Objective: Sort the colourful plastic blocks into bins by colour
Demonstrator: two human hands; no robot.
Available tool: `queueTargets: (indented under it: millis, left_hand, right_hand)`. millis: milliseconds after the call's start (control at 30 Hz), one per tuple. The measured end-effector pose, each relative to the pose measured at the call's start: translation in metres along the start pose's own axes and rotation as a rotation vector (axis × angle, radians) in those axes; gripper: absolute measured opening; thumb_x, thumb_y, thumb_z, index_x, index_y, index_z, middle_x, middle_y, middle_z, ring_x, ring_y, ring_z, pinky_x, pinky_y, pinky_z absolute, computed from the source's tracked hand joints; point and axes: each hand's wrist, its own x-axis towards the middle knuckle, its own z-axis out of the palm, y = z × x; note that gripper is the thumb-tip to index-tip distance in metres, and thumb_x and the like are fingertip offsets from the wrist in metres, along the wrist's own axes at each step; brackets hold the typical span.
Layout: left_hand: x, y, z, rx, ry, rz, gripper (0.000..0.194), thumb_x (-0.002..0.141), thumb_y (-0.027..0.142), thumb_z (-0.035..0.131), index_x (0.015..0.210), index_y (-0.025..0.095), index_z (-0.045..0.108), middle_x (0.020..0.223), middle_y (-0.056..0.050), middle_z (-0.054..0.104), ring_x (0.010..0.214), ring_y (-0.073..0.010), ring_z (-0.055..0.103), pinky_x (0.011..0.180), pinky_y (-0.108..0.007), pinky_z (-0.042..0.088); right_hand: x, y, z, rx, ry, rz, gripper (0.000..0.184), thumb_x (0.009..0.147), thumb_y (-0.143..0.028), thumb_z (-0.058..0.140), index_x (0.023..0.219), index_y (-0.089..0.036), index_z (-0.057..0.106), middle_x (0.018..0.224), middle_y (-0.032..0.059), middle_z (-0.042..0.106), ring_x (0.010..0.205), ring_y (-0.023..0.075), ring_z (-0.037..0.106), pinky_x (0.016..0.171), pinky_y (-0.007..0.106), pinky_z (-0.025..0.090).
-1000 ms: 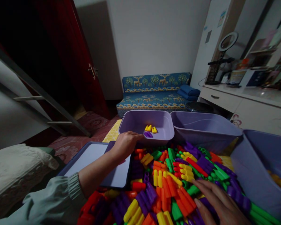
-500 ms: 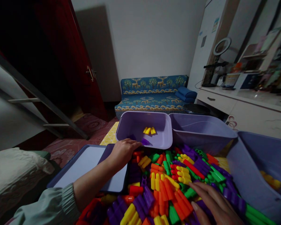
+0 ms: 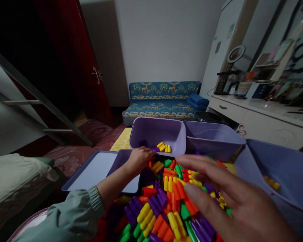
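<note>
My left hand point(image 3: 139, 160) rests at the near rim of a light purple bin point(image 3: 158, 126), its fingers curled over the edge. A few yellow plastic pieces point(image 3: 166, 148) and a purple piece lie inside near that rim. My right hand point(image 3: 232, 198) is raised above the pile, fingers apart, holding nothing. Below spreads a heap of plastic building pieces shaped like joined tubes: orange point(image 3: 176, 191), yellow point(image 3: 145, 216), purple point(image 3: 158, 203), green and red. Part of this heap is hidden behind my right hand.
A second purple bin point(image 3: 214, 149) stands beside the first. A third bin point(image 3: 293, 168) at the right holds yellow pieces point(image 3: 271, 182). Dark-rimmed lids point(image 3: 93, 171) lie at the left. Beyond are a patterned blue sofa point(image 3: 164, 97) and a white dresser point(image 3: 257, 117).
My right hand has risen from the pile, moving up and closer to the camera. The yellow pieces in the bin have shifted toward its near rim. My left hand stays at the rim.
</note>
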Motion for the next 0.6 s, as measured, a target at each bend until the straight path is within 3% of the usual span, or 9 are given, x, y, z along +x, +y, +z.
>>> queueTargets:
  millis: [67, 133, 233, 333, 433, 600]
  left_hand:
    - [0.000, 0.002, 0.000, -0.004, 0.000, 0.011, 0.034, 0.087, 0.014, 0.055, 0.117, 0.022, 0.068, 0.102, -0.009, 0.075, 0.094, -0.0228, 0.068, 0.081, -0.031, 0.055]
    - [0.000, 0.005, -0.002, -0.019, 0.003, 0.017, 0.033, 0.087, 0.013, 0.055, 0.116, 0.022, 0.068, 0.102, -0.009, 0.075, 0.094, -0.0222, 0.068, 0.080, -0.030, 0.054]
    - [0.001, 0.009, -0.006, 0.002, -0.019, 0.011, 0.031, 0.088, 0.013, 0.054, 0.114, 0.021, 0.068, 0.100, -0.010, 0.074, 0.094, -0.0211, 0.068, 0.079, -0.028, 0.054]
    - [0.001, 0.013, -0.007, 0.074, -0.069, 0.012, 0.029, 0.090, 0.015, 0.051, 0.114, 0.019, 0.067, 0.098, -0.010, 0.074, 0.091, -0.0219, 0.068, 0.076, -0.028, 0.053]
    - [0.002, 0.014, -0.006, 0.114, -0.095, 0.017, 0.029, 0.091, 0.015, 0.051, 0.116, 0.017, 0.065, 0.099, -0.010, 0.073, 0.090, -0.0239, 0.067, 0.074, -0.030, 0.053]
    - [0.004, 0.013, -0.006, 0.114, -0.124, 0.009, 0.030, 0.092, 0.016, 0.049, 0.118, 0.017, 0.063, 0.103, -0.010, 0.073, 0.094, -0.0244, 0.067, 0.075, -0.031, 0.053]
  right_hand:
    - [0.046, 0.001, 0.027, 0.181, 0.001, 0.112, 0.028, 0.085, -0.035, 0.058, 0.108, -0.026, 0.072, 0.106, 0.0041, 0.074, 0.097, 0.0235, 0.070, 0.082, 0.036, 0.059]
    - [0.089, 0.024, 0.064, 0.236, -0.031, 0.208, 0.025, 0.084, -0.024, 0.058, 0.104, -0.018, 0.071, 0.104, 0.0062, 0.074, 0.096, 0.0197, 0.070, 0.084, 0.031, 0.057]
    - [0.131, 0.075, 0.120, 0.010, -0.200, 0.370, 0.028, 0.085, -0.015, 0.054, 0.108, -0.014, 0.070, 0.108, 0.0094, 0.074, 0.098, 0.0176, 0.069, 0.087, 0.028, 0.054]
    - [0.144, 0.115, 0.155, -0.103, -0.348, 0.367, 0.030, 0.077, -0.003, 0.058, 0.101, -0.014, 0.072, 0.105, 0.0101, 0.075, 0.100, 0.0199, 0.069, 0.088, 0.029, 0.052]
    - [0.142, 0.135, 0.169, -0.226, -0.514, 0.306, 0.040, 0.069, 0.003, 0.060, 0.101, -0.016, 0.073, 0.113, 0.0099, 0.073, 0.111, 0.0213, 0.065, 0.095, 0.029, 0.048]
    - [0.148, 0.143, 0.182, -0.428, -0.722, 0.305, 0.038, 0.070, -0.017, 0.071, 0.107, -0.014, 0.071, 0.114, 0.0148, 0.071, 0.111, 0.0280, 0.065, 0.090, 0.032, 0.050]
